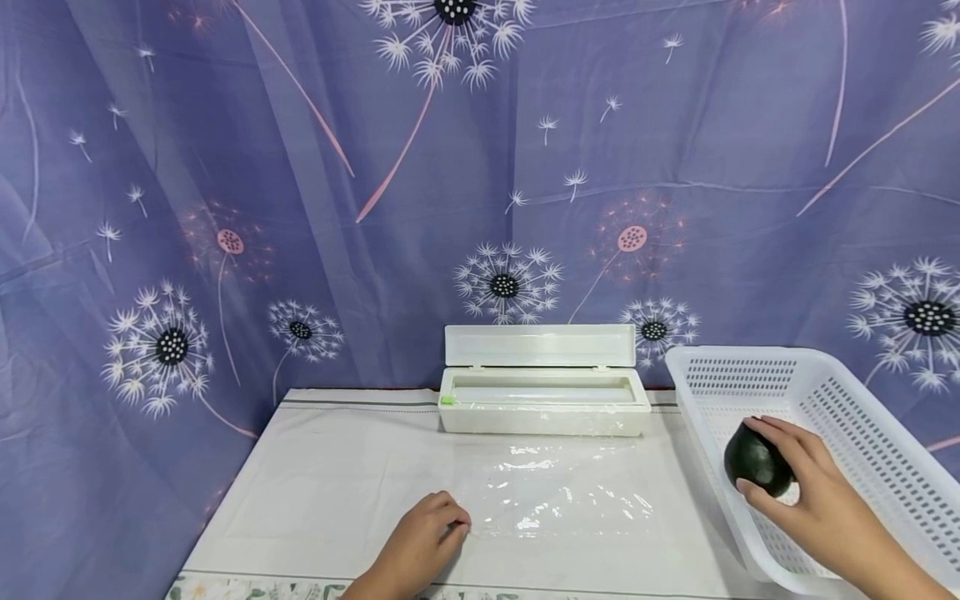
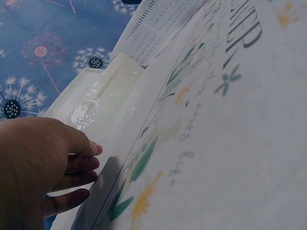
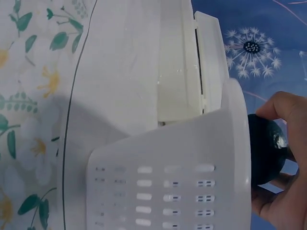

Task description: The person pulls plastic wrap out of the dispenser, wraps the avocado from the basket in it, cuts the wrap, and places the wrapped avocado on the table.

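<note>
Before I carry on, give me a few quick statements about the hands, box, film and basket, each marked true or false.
1. The right hand holds the dark green item. True.
2. In the head view, the basket stands right of the box. True.
3. The box is shut. False: its lid stands open.
4. The left hand pinches the clear film. True.
5. The film lies inside the basket. False: it is spread in front of the box.
</note>
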